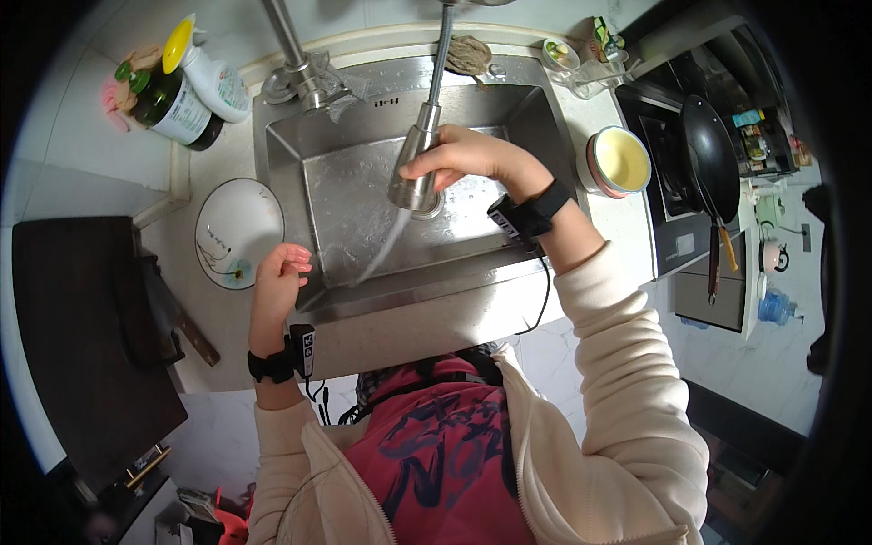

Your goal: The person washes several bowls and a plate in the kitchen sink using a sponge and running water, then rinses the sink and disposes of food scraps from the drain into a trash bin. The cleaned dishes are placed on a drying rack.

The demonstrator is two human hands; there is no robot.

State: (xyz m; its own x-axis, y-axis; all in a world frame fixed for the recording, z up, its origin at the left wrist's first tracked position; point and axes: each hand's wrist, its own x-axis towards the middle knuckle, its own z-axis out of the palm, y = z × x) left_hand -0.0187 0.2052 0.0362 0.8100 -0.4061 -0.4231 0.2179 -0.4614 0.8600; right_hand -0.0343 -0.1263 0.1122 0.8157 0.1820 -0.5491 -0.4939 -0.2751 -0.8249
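Note:
My right hand (pixel 463 157) grips the metal pull-down spray head of a kitchen faucet (pixel 412 184) over the stainless steel sink (pixel 415 306). Water streams from it toward the sink's near left corner, left of the drain (pixel 429 206). The hose (pixel 441 61) runs up from the spray head. My left hand (pixel 281 272) is at the sink's left rim, fingers loosely curled, nothing seen in it. Beside it on the left counter lies a white plate with a flower pattern (pixel 228 218). Both wrists wear black bands with small devices.
At the left are a cleaver (pixel 194 334), dark board (pixel 75 293), green bottle (pixel 170 112) and white spray bottle (pixel 221 85). Stacked bowls (pixel 621 162) stand right of the sink, beside a stove with a black wok (pixel 712 157). A brown scrubber (pixel 468 56) lies behind the sink.

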